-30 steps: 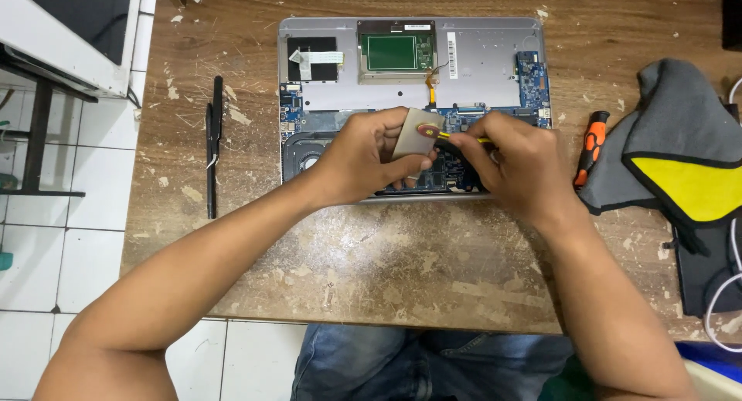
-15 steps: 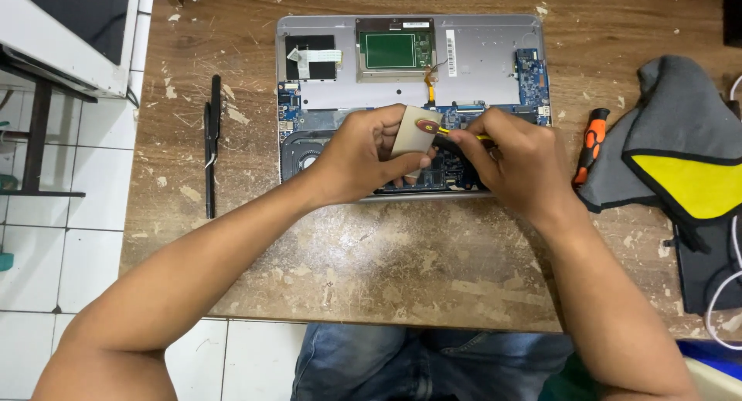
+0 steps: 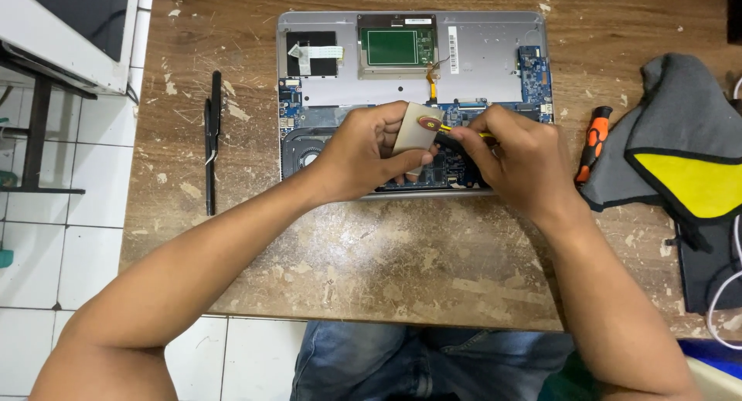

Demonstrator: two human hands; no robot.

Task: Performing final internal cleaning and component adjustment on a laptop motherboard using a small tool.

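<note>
An opened silver laptop [image 3: 479, 53] lies bottom-up on the wooden table, its blue circuit board [image 3: 533, 76], fan [image 3: 297, 155] and green trackpad board [image 3: 394, 47] exposed. My left hand [image 3: 363, 150] grips a small beige flat piece [image 3: 413, 129] over the board's middle. My right hand [image 3: 514, 161] holds a thin yellow-shafted tool [image 3: 452, 129] whose red-brown tip touches that piece. What lies under both hands is hidden.
An orange-and-black screwdriver [image 3: 592, 150] lies right of the laptop beside a grey, black and yellow cloth bag [image 3: 680, 153]. A black slim tool [image 3: 211, 138] rests left of the laptop. A white-framed monitor [image 3: 69, 30] stands at the far left; white floor tiles lie below.
Both hands stay over the board's middle with only slight shifts; the tool tip remains on the beige piece.
</note>
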